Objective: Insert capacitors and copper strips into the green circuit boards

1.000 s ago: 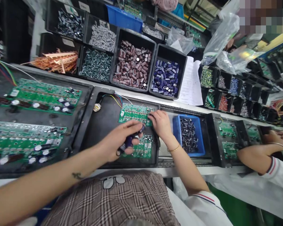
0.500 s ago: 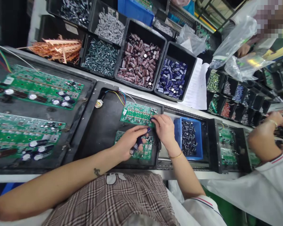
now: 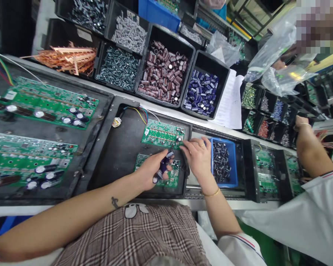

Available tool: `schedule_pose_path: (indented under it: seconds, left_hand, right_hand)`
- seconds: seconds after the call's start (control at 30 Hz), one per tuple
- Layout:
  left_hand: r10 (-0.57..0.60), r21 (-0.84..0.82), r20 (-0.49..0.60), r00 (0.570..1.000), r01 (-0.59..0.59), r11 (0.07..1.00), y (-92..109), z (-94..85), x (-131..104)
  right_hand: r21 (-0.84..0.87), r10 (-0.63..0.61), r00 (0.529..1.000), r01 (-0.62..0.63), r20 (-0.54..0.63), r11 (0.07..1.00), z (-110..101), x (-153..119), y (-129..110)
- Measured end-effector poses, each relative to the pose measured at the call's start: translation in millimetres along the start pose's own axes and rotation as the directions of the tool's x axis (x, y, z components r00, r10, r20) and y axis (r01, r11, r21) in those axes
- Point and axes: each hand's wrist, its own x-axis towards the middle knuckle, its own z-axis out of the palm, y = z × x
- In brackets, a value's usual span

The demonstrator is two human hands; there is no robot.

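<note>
My left hand [image 3: 153, 168] is closed around several dark blue capacitors [image 3: 164, 165], one showing between thumb and fingers. It hovers over the lower green circuit board [image 3: 139, 159] and hides much of it. My right hand [image 3: 196, 153] holds nothing; its fingers are apart beside the right end of the upper green circuit board [image 3: 162, 132]. A capacitor [image 3: 179, 140] stands on that board close to my right fingertips. Both boards lie in a black tray [image 3: 108, 155]. Coloured wires [image 3: 140, 112] run from the upper board to a white connector [image 3: 117, 122].
Bins of brown capacitors [image 3: 166, 72], blue capacitors [image 3: 202, 90] and other parts line the back. A blue bin [image 3: 234, 162] of dark capacitors stands right of my right hand. Boards with capacitors [image 3: 47, 107] lie in the left tray. A co-worker's arm [image 3: 312, 147] reaches toward bins on the right.
My right fingers have let go of the capacitor at the upper board and drawn back rightward, spreading. My left hand stays nearly in place. The co-worker's arm has moved up toward the small bins.
</note>
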Motion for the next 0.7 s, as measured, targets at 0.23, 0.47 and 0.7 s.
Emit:
schedule_pose_path:
  seconds: [0.23,0.47,0.7]
  left_hand:
    - [-0.098,0.048,0.075,0.992,0.094,0.994,-6,-2.4,-4]
    - [-0.049,0.01,0.052,0.997,0.049,0.999,-6,-2.6,-6]
    - [-0.057,0.017,0.048,0.997,0.056,0.998,-7,-0.1,-2]
  right_hand:
    - [0.14,-0.112,0.993,0.105,0.044,0.985,7,-5,-18]
    - [0.307,0.029,0.993,-0.064,0.117,0.95,-26,-8,-33]
    - [0.148,0.162,0.985,-0.17,0.067,0.974,-14,-5,-15]
